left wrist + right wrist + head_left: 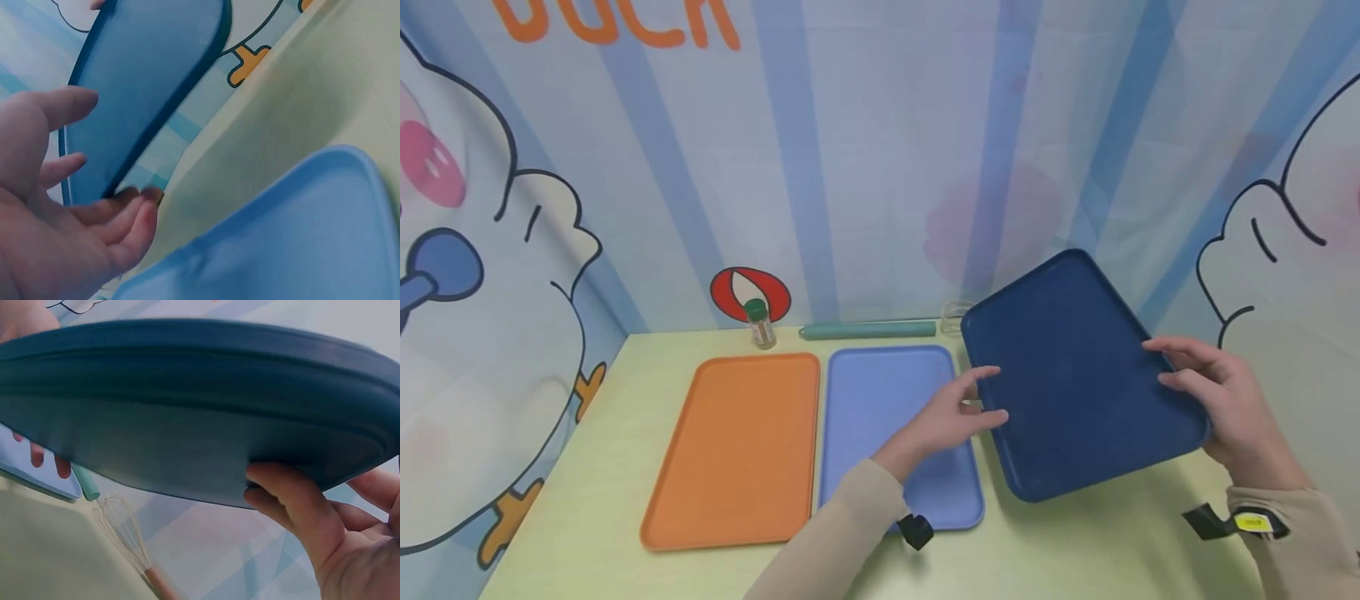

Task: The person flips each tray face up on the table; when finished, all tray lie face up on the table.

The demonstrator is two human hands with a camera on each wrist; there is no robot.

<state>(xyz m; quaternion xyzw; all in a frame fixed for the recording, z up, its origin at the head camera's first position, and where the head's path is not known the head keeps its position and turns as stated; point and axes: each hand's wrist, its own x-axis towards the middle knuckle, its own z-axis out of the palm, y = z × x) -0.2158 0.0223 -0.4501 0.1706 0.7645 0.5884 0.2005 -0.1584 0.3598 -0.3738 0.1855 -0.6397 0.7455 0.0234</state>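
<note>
A dark blue rectangular tray is held tilted above the right part of the table, its far end raised. At its left edge my left hand grips the rim, with some fingers over the upper face and others underneath, as the left wrist view shows. My right hand holds the opposite edge; its fingers reach under the tray in the right wrist view. Below my left forearm lies a light blue tray, flat on the table. An orange tray lies flat to the left of that one.
Along the back of the table stand a green-capped spice jar and a green cylindrical rod. A wire whisk lies behind the dark blue tray. A printed curtain hangs at the table's back edge.
</note>
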